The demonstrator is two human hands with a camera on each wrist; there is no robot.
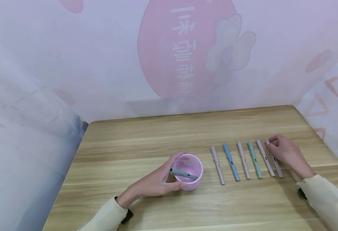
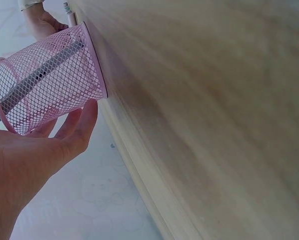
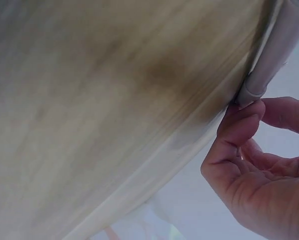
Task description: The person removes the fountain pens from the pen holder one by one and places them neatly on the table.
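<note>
The wooden desk (image 1: 145, 141) carries a pink mesh cup (image 1: 192, 179) and, to its right, six pens (image 1: 245, 160) lying in a row.

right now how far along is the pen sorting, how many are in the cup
One grey-green pen already sits in the pink mesh cup, which the left hand grips. In hand: the right hand pinches the top end of the rightmost pen. Six pens lie on the table, counting that one: pink pen, blue pen, pink pen, green pen, pink pen.
</note>
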